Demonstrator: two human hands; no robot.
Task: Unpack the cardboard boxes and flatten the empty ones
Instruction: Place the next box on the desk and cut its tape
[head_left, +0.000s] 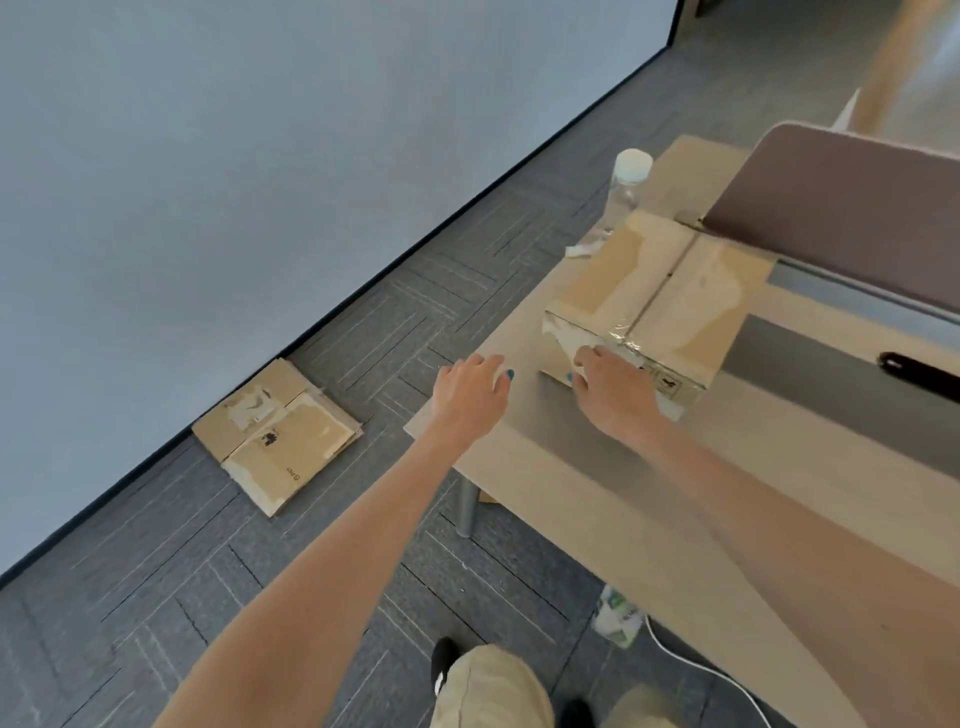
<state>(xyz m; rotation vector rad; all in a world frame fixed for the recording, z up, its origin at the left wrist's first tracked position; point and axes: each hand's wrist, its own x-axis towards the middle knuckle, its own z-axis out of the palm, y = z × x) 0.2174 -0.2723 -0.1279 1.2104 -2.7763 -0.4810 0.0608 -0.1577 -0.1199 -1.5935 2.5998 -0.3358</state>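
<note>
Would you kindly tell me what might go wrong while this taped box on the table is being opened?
1. The bottle stands close beside the cardboard box's far corner, near the table edge; a tug could topple it.
2. The right hand pinches the tape while the left hand hovers free, so the unbraced box may slide.
3. The white cable on the floor lies near the feet: a trip hazard.
</note>
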